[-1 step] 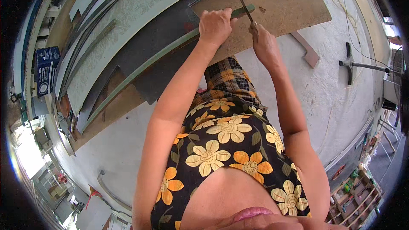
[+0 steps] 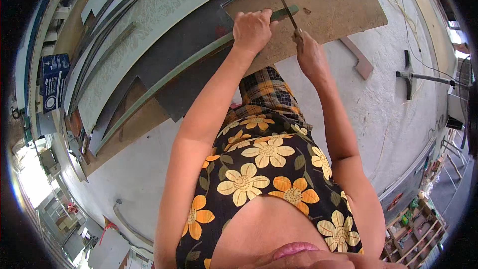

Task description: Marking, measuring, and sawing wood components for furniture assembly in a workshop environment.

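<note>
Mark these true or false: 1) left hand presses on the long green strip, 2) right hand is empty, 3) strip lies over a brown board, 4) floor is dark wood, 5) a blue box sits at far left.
1) True: the left hand grips the long green strip.
2) False: the right hand holds a thin metal blade.
3) True: its far end lies on the brown board.
4) False: the floor is pale grey concrete.
5) True: blue box.
</note>
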`<action>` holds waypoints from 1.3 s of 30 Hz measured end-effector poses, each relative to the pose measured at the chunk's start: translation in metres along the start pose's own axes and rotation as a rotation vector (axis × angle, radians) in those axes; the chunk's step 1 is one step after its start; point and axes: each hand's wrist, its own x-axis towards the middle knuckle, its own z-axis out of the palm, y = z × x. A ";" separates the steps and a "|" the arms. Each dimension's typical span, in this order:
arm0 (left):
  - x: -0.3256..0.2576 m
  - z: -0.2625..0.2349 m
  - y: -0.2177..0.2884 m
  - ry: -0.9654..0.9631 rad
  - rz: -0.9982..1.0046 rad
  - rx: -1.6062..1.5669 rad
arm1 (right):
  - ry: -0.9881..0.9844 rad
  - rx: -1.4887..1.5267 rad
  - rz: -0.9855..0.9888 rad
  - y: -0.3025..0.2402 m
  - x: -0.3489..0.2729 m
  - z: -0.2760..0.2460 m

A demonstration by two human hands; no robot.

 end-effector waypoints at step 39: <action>0.000 -0.001 -0.001 -0.021 -0.015 -0.018 | -0.019 0.033 -0.009 0.004 -0.014 -0.008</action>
